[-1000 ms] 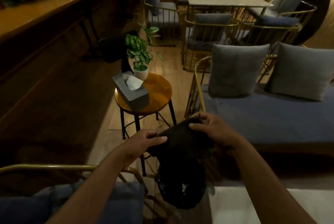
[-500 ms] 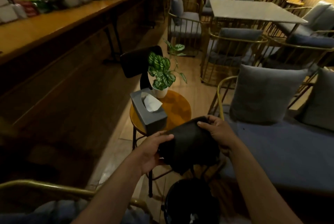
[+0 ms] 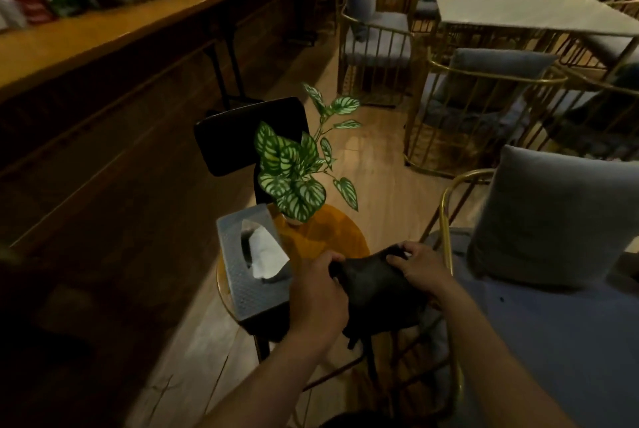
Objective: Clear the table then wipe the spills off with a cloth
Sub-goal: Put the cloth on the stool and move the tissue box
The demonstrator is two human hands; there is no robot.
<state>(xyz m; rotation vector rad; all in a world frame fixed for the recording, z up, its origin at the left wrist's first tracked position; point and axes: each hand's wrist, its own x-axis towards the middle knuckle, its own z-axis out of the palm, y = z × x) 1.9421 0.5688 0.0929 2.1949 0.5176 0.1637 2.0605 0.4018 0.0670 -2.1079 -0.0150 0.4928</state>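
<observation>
tissue box just left of left hand, white tissue poking out | both hands, right hand, grip dark cloth between them, apparently bunched

A grey cushion leans on the blue sofa, a black chair stands beyond.

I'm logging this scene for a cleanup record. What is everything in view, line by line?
Round table: 1, orange-brown, centre.
Tissue box: 1, grey, table's left side.
Potted plant: 1, green-white leaves, table's far side.
Black chair: 1, behind the table.
Cushion: 1, grey, on the blue sofa, right.
Gold-framed chairs: several, far right.
White table: 1, far right.
Counter: 1, wooden, left.
Cloth: 1, dark, between both hands.
Left hand, right hand: both gripping the cloth.
</observation>
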